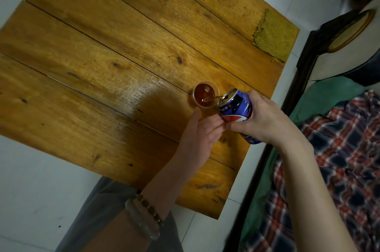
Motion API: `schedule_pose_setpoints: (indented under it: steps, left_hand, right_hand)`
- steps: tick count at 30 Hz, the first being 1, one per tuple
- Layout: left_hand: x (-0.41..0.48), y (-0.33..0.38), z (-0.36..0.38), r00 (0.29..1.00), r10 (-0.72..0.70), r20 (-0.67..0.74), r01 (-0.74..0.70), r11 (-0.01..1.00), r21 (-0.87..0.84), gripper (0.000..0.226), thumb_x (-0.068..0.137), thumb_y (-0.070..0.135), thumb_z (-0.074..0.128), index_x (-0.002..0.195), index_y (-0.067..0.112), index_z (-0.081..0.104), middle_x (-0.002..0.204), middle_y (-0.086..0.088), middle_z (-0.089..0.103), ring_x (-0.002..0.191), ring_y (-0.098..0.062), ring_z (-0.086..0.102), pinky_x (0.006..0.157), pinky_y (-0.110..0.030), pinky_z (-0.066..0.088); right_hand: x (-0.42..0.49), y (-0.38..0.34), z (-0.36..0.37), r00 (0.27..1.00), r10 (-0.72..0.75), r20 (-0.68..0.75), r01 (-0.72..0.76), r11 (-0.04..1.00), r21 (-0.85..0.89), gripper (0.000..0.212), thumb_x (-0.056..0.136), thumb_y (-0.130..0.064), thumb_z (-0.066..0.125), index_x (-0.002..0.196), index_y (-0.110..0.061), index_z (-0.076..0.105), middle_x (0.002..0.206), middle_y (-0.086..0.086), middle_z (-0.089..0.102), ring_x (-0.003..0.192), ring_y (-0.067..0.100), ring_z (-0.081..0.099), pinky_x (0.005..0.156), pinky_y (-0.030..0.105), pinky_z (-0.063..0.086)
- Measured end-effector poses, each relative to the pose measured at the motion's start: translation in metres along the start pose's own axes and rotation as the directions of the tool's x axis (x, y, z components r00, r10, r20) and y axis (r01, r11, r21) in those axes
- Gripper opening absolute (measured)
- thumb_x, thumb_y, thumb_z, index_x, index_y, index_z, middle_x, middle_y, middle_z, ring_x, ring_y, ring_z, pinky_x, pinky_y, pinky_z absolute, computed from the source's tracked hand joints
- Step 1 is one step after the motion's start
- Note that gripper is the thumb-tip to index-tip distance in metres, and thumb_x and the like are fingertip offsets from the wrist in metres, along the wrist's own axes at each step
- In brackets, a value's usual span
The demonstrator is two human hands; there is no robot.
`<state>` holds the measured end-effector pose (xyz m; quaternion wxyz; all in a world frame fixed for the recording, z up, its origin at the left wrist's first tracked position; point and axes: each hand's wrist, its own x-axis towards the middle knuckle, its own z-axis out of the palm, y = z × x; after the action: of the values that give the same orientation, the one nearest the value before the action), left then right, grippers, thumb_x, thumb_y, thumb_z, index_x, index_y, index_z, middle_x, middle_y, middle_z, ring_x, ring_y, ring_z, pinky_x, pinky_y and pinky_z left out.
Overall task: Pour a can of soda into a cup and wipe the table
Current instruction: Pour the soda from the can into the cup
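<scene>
- Can (236, 108): blue body with the red, white and blue Pepsi globe emblem. A line of small white characters runs beside the emblem, too small to read. No other writing is visible in the scene.
- Right hand (261, 118): fingers and thumb wrapped firmly round the can's body, holding it tilted with its open top towards the cup (205, 95).
- Left hand (200, 134): palm up, fingers loosely extended, with fingertips at the can's lower side next to the right thumb. The thumb points towards the cup without touching it. It grips nothing.
- Soda (217, 97): a thin brown stream runs from the can's mouth over the cup's rim.
- Cup: small and clear, upright on the wooden table (102, 56) just beside the can's top, nearly full of brown liquid.
- Cloth (273, 36): yellow-green, lying flat at the table's far right corner, well apart from the cup.
- Bracelets (144, 214): one pale band and one beaded strand on the left wrist.
</scene>
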<state>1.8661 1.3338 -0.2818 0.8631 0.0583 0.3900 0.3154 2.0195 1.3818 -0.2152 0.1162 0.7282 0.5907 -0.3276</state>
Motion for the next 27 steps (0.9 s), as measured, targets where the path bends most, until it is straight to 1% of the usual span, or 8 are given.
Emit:
schedule_pose_setpoints:
  steps: [3, 6, 9, 12, 14, 16, 19, 27]
  left_hand:
    - [-0.0001, 0.0028, 0.0005, 0.999, -0.036, 0.009, 0.036, 0.999, 0.009, 0.100, 0.059, 0.056, 0.062, 0.142, 0.010, 0.032, 0.114, -0.007, 0.065, 0.099, -0.009, 0.065, 0.080, -0.017, 0.051]
    - [-0.0017, 0.0056, 0.0037, 0.999, -0.044, 0.000, 0.044, 0.999, 0.013, 0.116, 0.041, 0.064, 0.068, 0.139, 0.011, 0.036, 0.116, -0.006, 0.064, 0.101, -0.010, 0.064, 0.083, -0.019, 0.049]
    - [-0.0017, 0.0043, 0.0033, 0.999, -0.047, 0.000, 0.047, 0.999, 0.005, 0.097, 0.060, 0.056, 0.052, 0.142, 0.009, 0.033, 0.118, -0.007, 0.062, 0.105, -0.011, 0.062, 0.096, -0.024, 0.040]
    - [-0.0019, 0.0037, 0.0036, 0.998, -0.053, -0.018, 0.053, 0.999, -0.006, 0.090, 0.066, 0.054, 0.046, 0.143, 0.009, 0.033, 0.117, -0.006, 0.063, 0.104, -0.011, 0.062, 0.096, -0.024, 0.039]
    - [-0.0018, 0.0037, 0.0045, 0.997, -0.069, -0.032, 0.069, 0.998, -0.006, 0.075, 0.080, 0.054, 0.039, 0.139, 0.008, 0.038, 0.112, -0.004, 0.066, 0.101, -0.009, 0.064, 0.097, -0.025, 0.040]
    - [-0.0004, 0.0030, 0.0042, 0.996, -0.083, -0.031, 0.082, 0.996, -0.024, 0.061, 0.095, 0.050, 0.026, 0.135, 0.008, 0.044, 0.110, -0.005, 0.067, 0.101, -0.010, 0.064, 0.105, -0.028, 0.035]
    - [-0.0009, 0.0027, 0.0045, 0.995, -0.091, -0.032, 0.090, 0.995, -0.042, 0.060, 0.098, 0.049, 0.017, 0.130, 0.009, 0.050, 0.112, -0.005, 0.066, 0.106, -0.012, 0.062, 0.111, -0.031, 0.029]
    - [-0.0019, 0.0050, 0.0078, 0.994, -0.103, -0.030, 0.101, 0.993, -0.056, 0.058, 0.098, 0.052, 0.015, 0.110, 0.017, 0.060, 0.112, 0.001, 0.067, 0.103, -0.009, 0.060, 0.108, -0.029, 0.029]
  right_hand:
    - [-0.0008, -0.0018, -0.0008, 1.000, 0.004, 0.004, -0.004, 1.000, -0.017, 0.076, 0.045, -0.067, 0.062, 0.108, -0.030, 0.043, 0.094, 0.001, 0.053, 0.088, 0.023, 0.053, 0.079, 0.044, 0.051]
    - [-0.0020, -0.0034, -0.0015, 1.000, 0.008, 0.008, -0.008, 0.999, -0.033, 0.074, 0.045, -0.066, 0.062, 0.106, -0.029, 0.043, 0.093, 0.001, 0.052, 0.089, 0.023, 0.052, 0.079, 0.044, 0.050]
    - [-0.0024, -0.0042, -0.0025, 1.000, 0.008, 0.004, -0.008, 0.999, -0.032, 0.073, 0.046, -0.065, 0.063, 0.106, -0.028, 0.043, 0.093, 0.001, 0.052, 0.088, 0.022, 0.052, 0.079, 0.043, 0.051]
    - [-0.0025, -0.0044, -0.0033, 1.000, 0.004, 0.007, -0.004, 0.999, -0.047, 0.075, 0.047, -0.065, 0.064, 0.109, -0.028, 0.043, 0.094, 0.002, 0.053, 0.089, 0.023, 0.052, 0.079, 0.043, 0.051]
    - [-0.0029, -0.0047, -0.0036, 1.000, 0.005, 0.010, -0.004, 0.998, -0.058, 0.076, 0.048, -0.065, 0.065, 0.110, -0.028, 0.043, 0.094, 0.002, 0.053, 0.089, 0.023, 0.052, 0.079, 0.043, 0.051]
    - [-0.0033, -0.0058, -0.0042, 1.000, 0.010, 0.011, -0.009, 0.998, -0.060, 0.078, 0.046, -0.066, 0.062, 0.110, -0.028, 0.043, 0.095, 0.002, 0.053, 0.089, 0.023, 0.052, 0.080, 0.044, 0.051]
    - [-0.0035, -0.0070, -0.0050, 1.000, 0.015, 0.011, -0.014, 0.998, -0.061, 0.078, 0.045, -0.066, 0.061, 0.110, -0.028, 0.043, 0.095, 0.002, 0.053, 0.090, 0.023, 0.052, 0.080, 0.044, 0.050]
    - [-0.0029, -0.0084, -0.0071, 1.000, 0.013, 0.016, -0.012, 0.997, -0.079, 0.077, 0.048, -0.063, 0.066, 0.111, -0.027, 0.042, 0.095, 0.001, 0.053, 0.091, 0.024, 0.052, 0.081, 0.045, 0.050]
